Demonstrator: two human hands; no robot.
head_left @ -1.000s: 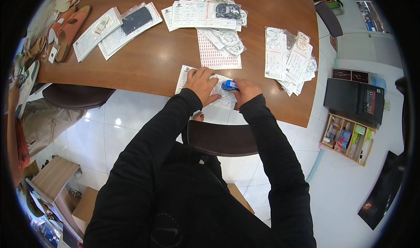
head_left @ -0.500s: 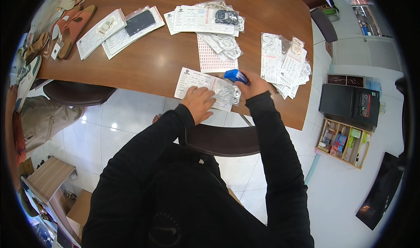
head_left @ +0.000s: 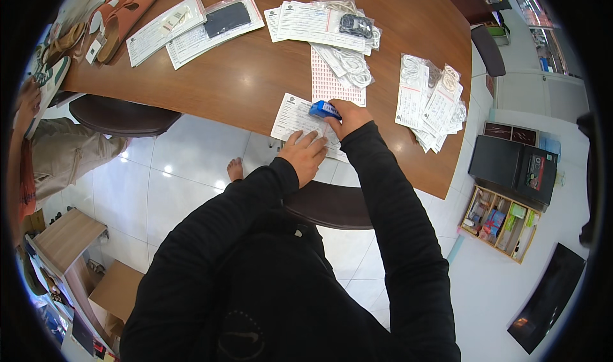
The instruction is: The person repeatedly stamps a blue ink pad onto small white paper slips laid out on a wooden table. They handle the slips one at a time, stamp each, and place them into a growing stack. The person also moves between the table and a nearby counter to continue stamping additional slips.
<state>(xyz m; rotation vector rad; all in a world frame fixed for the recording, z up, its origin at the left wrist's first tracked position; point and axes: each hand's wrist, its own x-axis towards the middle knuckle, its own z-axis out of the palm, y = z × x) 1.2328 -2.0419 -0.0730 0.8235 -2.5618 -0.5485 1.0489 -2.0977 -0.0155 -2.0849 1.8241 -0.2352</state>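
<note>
Under the left hand (head_left: 304,159), spread loosely and gripping nothing: printed slip (head_left: 288,120) on the worktop (head_left: 211,90). Right hand (head_left: 348,118) is curled around blue handheld tool (head_left: 324,110), over the slip; can't tell if touching. Red-marked sheet (head_left: 327,84) sits just beyond right hand.

From here I spot small dark print and a round logo on the near form (head_left: 288,116); too tiny to read. Pale lettering on the blue block (head_left: 324,110), unclear. Red marks in rows on the white sheet (head_left: 327,84). Print on the right-hand slips (head_left: 408,97). Red-and-black label (head_left: 536,172) on the black box (head_left: 501,167), illegible to me.
</note>
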